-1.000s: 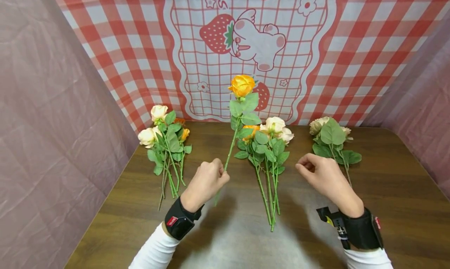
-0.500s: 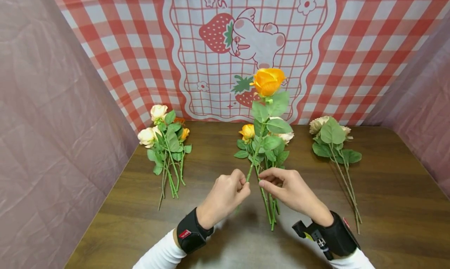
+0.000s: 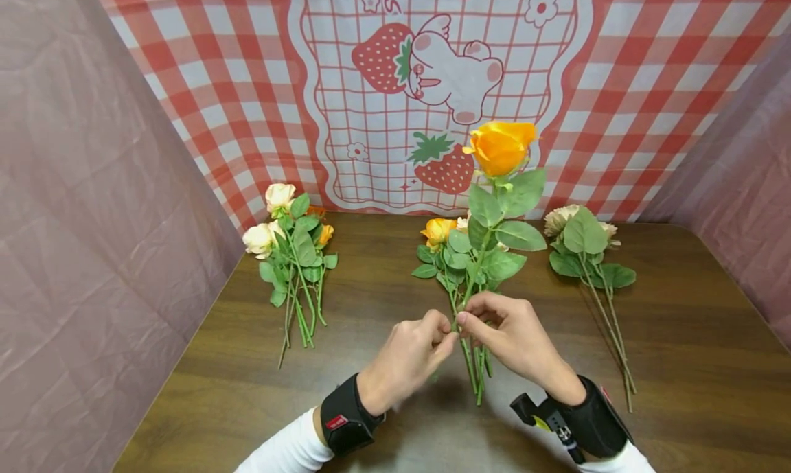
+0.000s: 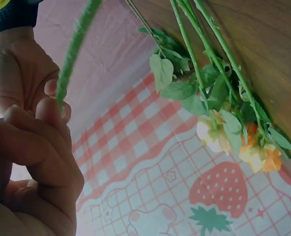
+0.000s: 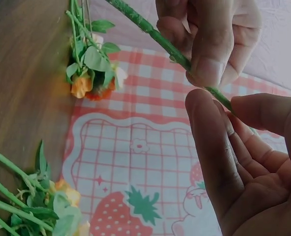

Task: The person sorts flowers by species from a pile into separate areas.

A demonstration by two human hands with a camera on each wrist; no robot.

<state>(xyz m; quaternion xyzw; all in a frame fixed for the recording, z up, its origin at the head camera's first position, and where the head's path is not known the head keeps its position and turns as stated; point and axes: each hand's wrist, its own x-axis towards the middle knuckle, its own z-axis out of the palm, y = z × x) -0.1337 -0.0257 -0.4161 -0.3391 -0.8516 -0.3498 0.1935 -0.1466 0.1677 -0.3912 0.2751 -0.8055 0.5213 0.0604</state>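
Note:
An orange rose [image 3: 500,148] with green leaves stands upright in the head view, above the middle of the table. Low on its stem [image 5: 160,42], my left hand [image 3: 408,360] pinches it between thumb and fingers. Just above that grip, my right hand [image 3: 522,339] has thumb and index finger closed around the same stem. The two hands almost meet there. Behind them on the table lies a middle bunch of roses [image 3: 457,260], orange and cream, partly covered by the held rose and the right hand.
On the left lies another bunch of cream and orange roses [image 3: 296,239]. Pale flowers [image 3: 581,233] with long stems lie at the right. A red-checked cloth [image 3: 247,82] hangs behind the wooden table [image 3: 222,390].
My left hand has carried the orange rose rightward, in front of the middle bunch. My right hand has moved left from near the pale flowers and now grips the stem too.

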